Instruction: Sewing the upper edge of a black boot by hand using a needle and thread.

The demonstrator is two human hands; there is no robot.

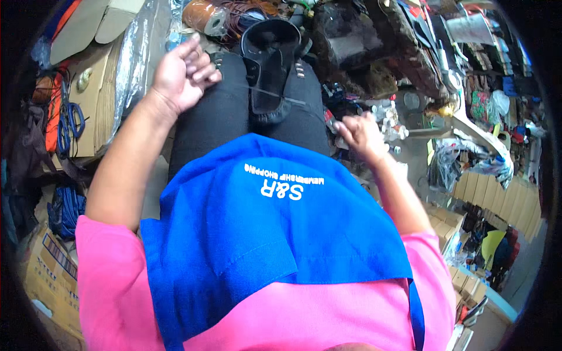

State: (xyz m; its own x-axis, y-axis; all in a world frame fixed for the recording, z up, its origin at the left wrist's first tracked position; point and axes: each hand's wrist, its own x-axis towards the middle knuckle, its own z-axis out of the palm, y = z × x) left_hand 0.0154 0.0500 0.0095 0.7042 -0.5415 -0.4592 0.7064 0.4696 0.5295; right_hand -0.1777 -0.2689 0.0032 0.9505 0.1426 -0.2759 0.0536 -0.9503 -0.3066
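Note:
A black shoe with an open top is held between my knees, its heel end pointing away and its rounded end toward me. Across it runs a thin thread, stretched sideways over my dark trousers. My left hand is raised above my left thigh with its fingers curled closed, at the thread's left end. On the other side, my right hand is closed in a pinch beyond my right thigh, in line with the thread. The exact grip of its fingers is blurred. A blue apron covers my lap.
A spool of brown cord lies beyond my left knee. Blue-handled scissors and cardboard are at the left. A metal shoe-repair stand rises at the right, near small bottles. Stacked cardboard pieces lie farther right.

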